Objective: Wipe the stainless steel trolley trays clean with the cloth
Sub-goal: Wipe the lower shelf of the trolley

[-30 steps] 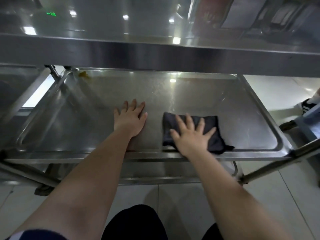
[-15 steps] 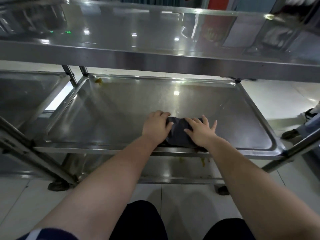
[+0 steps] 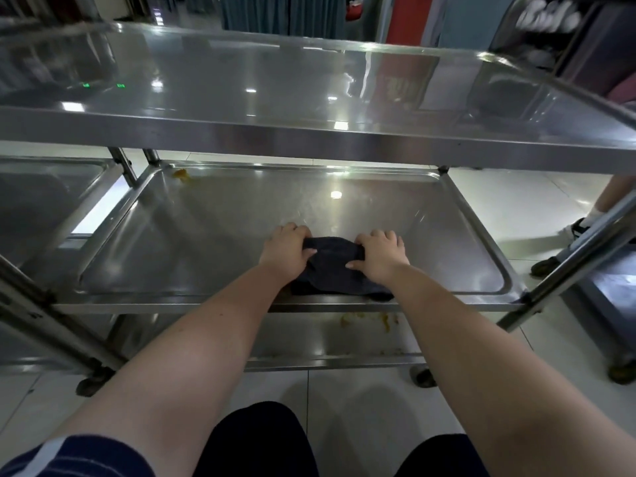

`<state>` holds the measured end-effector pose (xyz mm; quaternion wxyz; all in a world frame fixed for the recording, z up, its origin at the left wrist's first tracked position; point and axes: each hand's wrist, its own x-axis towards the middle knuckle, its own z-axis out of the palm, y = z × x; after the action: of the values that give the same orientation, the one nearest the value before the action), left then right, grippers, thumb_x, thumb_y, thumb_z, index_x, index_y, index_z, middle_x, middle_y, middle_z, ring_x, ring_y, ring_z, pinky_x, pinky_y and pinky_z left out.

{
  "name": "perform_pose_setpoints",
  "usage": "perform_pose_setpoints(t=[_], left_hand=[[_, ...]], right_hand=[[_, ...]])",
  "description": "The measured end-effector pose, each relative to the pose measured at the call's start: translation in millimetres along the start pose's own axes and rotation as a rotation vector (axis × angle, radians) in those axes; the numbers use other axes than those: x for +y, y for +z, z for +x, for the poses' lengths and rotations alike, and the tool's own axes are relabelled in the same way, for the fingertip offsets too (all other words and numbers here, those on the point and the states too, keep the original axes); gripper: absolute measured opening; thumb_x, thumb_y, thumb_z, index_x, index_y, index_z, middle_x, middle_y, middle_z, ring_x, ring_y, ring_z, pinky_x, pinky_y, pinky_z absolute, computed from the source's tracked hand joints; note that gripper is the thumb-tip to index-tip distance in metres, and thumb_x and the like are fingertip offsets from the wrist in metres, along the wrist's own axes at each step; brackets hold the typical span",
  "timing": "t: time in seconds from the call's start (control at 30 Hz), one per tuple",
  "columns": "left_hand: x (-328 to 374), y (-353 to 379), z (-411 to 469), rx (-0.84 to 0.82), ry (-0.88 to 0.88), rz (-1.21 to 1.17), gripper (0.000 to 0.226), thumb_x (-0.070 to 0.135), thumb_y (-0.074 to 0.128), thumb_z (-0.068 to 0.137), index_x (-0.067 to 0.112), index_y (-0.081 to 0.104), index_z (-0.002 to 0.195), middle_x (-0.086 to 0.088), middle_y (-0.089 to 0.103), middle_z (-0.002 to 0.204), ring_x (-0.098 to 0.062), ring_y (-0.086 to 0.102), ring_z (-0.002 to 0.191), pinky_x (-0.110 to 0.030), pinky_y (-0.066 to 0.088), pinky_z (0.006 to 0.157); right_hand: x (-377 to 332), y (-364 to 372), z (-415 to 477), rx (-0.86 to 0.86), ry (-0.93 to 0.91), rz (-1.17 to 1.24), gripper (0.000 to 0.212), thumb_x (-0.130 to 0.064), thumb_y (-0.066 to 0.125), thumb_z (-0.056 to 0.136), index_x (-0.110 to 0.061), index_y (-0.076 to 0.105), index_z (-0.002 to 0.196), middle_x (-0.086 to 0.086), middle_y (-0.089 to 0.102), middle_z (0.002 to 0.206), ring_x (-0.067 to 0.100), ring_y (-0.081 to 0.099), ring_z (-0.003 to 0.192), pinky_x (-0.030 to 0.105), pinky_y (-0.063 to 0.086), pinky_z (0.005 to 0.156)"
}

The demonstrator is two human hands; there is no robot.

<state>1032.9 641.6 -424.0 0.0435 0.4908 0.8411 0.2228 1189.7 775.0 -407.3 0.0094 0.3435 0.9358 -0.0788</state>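
On the middle tray (image 3: 206,235), a dark cloth (image 3: 335,266) was gripped at its ends by the left hand (image 3: 285,251) and right hand (image 3: 380,256), both curled round it, likely bunched for firmer wiping.

The floor (image 3: 344,390) is made of big white tiles, and it is shiny. Far at the back hang blue-green curtains (image 3: 275,12). Next to them stands a red panel (image 3: 409,18). On the right, somebody's foot in a black and white shoe (image 3: 578,229) stands on the tiles.
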Motion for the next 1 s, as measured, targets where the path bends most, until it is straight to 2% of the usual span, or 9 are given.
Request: perform_pose_setpoints(t=[0.07,0.13,0.23,0.3,0.47,0.57,0.77,0.9,1.0], left_hand=[[1,-6,-2,0.002,0.022,-0.084,0.014,0.021,0.062,0.092,0.017,0.058,0.104,-0.004,0.058,0.109,-0.023,0.054,0.103,-0.041,0.047,0.087],[4,-12,-4,-0.036,0.024,-0.139,0.013,0.016,0.063,0.089,0.020,0.053,0.097,-0.001,0.061,0.098,-0.024,0.059,0.093,-0.041,0.050,0.080],[14,-22,-12,-0.077,0.041,-0.233,0.024,0.011,0.062,0.087,0.020,0.053,0.107,-0.003,0.062,0.092,-0.023,0.062,0.085,-0.044,0.052,0.078],[23,-29,-16,-0.037,0.092,-0.213,0.033,0.010,0.063,0.088,0.019,0.057,0.119,-0.005,0.062,0.099,-0.024,0.061,0.092,-0.043,0.051,0.084],[56,-58,-29,0.191,0.308,-0.157,0.023,0.008,0.066,0.085,0.011,0.068,0.108,-0.008,0.063,0.101,-0.029,0.059,0.097,-0.047,0.046,0.088],[78,-62,-50,0.235,0.430,-0.242,0.024,0.004,0.067,0.081,0.012,0.069,0.103,-0.003,0.064,0.096,-0.024,0.060,0.091,-0.044,0.049,0.081],[97,5,-97,0.066,0.530,-0.290,0.030,0.011,0.063,0.075,0.014,0.069,0.104,-0.001,0.066,0.095,-0.019,0.059,0.090,-0.035,0.045,0.078],[88,84,-122,-0.137,0.514,-0.271,0.024,0.008,0.068,0.081,0.013,0.069,0.104,-0.001,0.066,0.096,-0.023,0.061,0.091,-0.036,0.046,0.079],[67,144,-139,-0.295,0.545,-0.192,0.022,0.009,0.071,0.084,0.014,0.068,0.106,0.000,0.065,0.093,-0.016,0.060,0.086,-0.024,0.042,0.071]], right_hand=[[4,0,-3,0.038,-0.024,0.042,0.043,-0.046,0.068,0.086,-0.023,0.053,0.120,0.005,0.054,0.121,0.031,0.041,0.123,0.056,0.013,0.117],[8,-5,-6,0.026,-0.049,0.095,0.038,-0.042,0.072,0.083,-0.023,0.050,0.108,0.002,0.060,0.103,0.029,0.051,0.111,0.054,0.017,0.115],[12,-16,-14,-0.020,-0.087,0.232,0.042,-0.040,0.077,0.079,-0.023,0.046,0.101,0.000,0.059,0.093,0.025,0.057,0.092,0.039,0.044,0.085],[14,-26,-22,0.011,-0.142,0.263,0.042,-0.039,0.078,0.079,-0.022,0.047,0.101,0.000,0.057,0.097,0.023,0.056,0.093,0.035,0.044,0.074],[33,-72,-56,0.173,-0.299,0.256,0.048,-0.046,0.075,0.079,-0.015,0.055,0.110,0.004,0.055,0.104,0.021,0.049,0.100,0.038,0.043,0.084],[53,-85,-93,0.259,-0.349,0.297,0.034,-0.041,0.067,0.088,-0.015,0.057,0.108,-0.001,0.054,0.100,0.018,0.048,0.096,0.032,0.039,0.080],[103,-28,-161,0.373,-0.326,0.200,0.030,-0.033,0.057,0.094,-0.005,0.064,0.101,0.010,0.058,0.093,0.030,0.054,0.087,0.040,0.044,0.077],[132,53,-181,0.241,-0.308,0.227,0.024,-0.025,0.062,0.094,-0.002,0.065,0.099,0.013,0.060,0.093,0.035,0.056,0.089,0.045,0.046,0.081],[151,126,-187,0.141,-0.330,0.233,0.017,-0.019,0.065,0.093,-0.002,0.064,0.097,0.013,0.060,0.093,0.036,0.055,0.087,0.048,0.046,0.077]])
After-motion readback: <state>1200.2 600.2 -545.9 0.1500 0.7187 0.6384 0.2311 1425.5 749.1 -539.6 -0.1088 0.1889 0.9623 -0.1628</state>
